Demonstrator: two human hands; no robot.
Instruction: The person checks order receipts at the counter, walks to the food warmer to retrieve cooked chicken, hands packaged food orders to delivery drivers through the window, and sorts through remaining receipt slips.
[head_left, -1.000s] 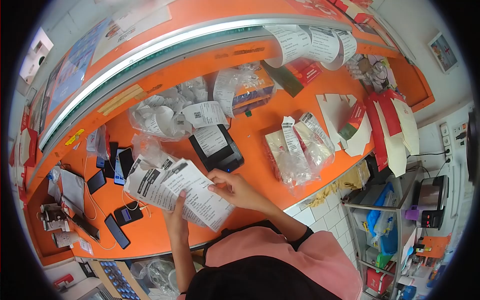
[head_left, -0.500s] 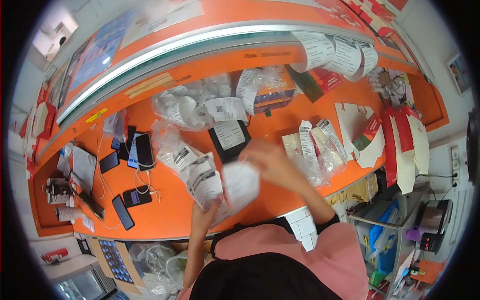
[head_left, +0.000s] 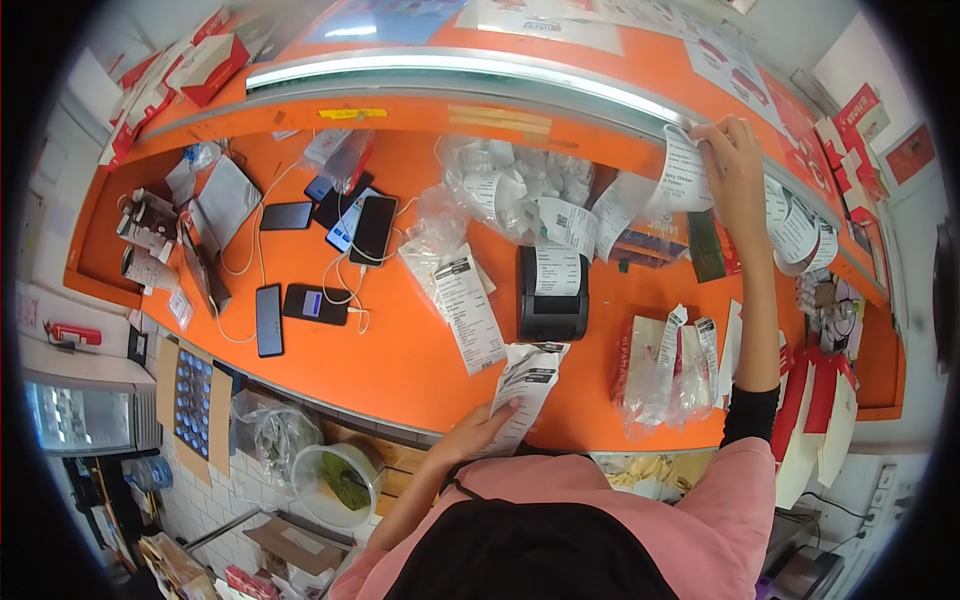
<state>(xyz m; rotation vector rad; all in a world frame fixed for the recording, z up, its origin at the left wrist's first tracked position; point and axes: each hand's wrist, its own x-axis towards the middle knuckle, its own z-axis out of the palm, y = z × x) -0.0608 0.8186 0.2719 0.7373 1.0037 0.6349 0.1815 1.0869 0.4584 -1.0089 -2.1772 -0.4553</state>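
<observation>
My left hand (head_left: 487, 428) is closed on a stack of printed receipts (head_left: 528, 385) at the front edge of the orange counter (head_left: 400, 377). Up at the shelf rail, my right hand (head_left: 733, 150) pinches the top of another receipt (head_left: 684, 170), which hangs from the shelf edge. Between my hands stands a black receipt printer (head_left: 553, 318) with a printed strip over its top. A long receipt (head_left: 468, 315) lies left of the printer, against a plastic bag (head_left: 425, 255).
Several phones (head_left: 268, 320) with white cables lie on the left. Bagged packages with receipts (head_left: 665, 370) stand right of the printer. Behind it is a clear bag of crumpled receipts (head_left: 515, 190). More receipts (head_left: 795, 235) hang from the shelf at right.
My right hand has gone from above the counter up to the shelf edge, with a receipt now there. My left hand still holds the stack. The view has shifted.
</observation>
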